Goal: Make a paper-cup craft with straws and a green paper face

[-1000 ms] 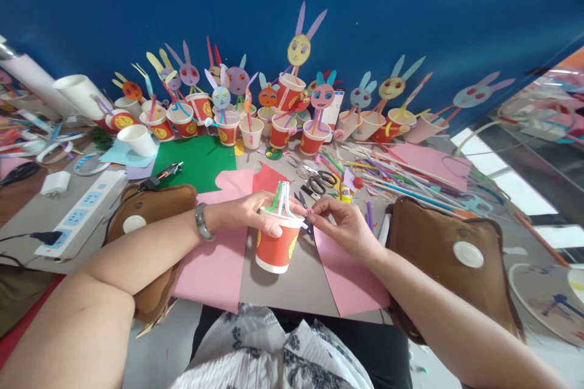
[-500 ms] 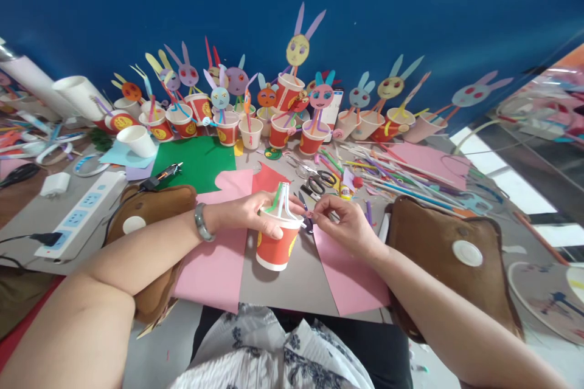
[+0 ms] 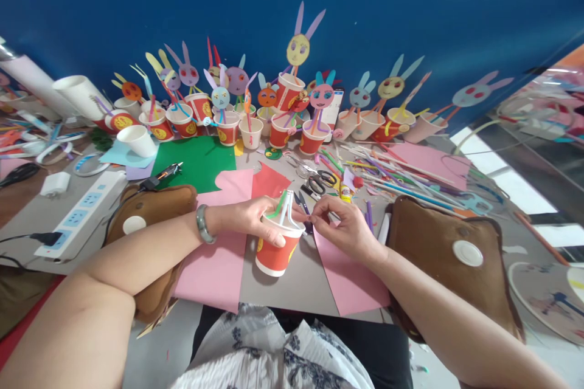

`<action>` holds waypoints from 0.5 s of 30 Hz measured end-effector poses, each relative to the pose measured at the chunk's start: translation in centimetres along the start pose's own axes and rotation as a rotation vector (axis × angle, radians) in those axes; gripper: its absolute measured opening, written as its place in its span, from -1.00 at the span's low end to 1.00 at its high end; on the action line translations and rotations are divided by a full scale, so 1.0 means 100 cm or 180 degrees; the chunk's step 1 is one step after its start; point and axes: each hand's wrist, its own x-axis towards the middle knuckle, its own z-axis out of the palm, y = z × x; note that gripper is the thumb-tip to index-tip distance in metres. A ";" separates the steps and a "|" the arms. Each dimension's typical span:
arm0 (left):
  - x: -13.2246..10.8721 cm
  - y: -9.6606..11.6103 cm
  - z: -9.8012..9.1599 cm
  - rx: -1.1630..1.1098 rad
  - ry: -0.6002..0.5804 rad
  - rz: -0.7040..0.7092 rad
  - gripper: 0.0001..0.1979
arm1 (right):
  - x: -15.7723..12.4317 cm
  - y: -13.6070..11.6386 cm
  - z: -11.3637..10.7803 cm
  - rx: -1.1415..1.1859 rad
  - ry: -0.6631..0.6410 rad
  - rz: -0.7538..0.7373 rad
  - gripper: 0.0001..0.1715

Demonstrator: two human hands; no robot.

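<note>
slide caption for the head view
The left hand holds a red paper cup with green and white strips in it, the right hand close by; rabbit-topped cups line the back.

red cup (image 3: 275, 257): smooth paper | pouches (image 3: 424, 249): matt cloth | power strip (image 3: 85, 214): plastic | bangle (image 3: 203, 228): glossy

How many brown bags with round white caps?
2: left bag, partly covered by the left forearm; right bag, partly covered by the right forearm. Others may be hidden.
</note>
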 end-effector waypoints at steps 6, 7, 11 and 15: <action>0.000 -0.003 0.001 -0.0070 -0.0063 -0.0051 -0.34 | -0.002 0.004 0.002 0.0098 -0.0036 0.0158 -0.88; 0.000 -0.003 0.001 -0.0059 -0.0054 -0.0056 -0.33 | -0.002 0.004 0.003 0.0109 -0.0046 0.0165 -0.88; 0.000 -0.001 0.001 -0.0013 0.0012 -0.0049 -0.33 | -0.002 0.002 0.003 0.0158 -0.0026 0.0145 -0.89; -0.001 -0.001 0.000 -0.0023 0.0091 -0.0001 -0.34 | -0.001 0.000 0.002 0.0233 0.0093 0.0201 -0.89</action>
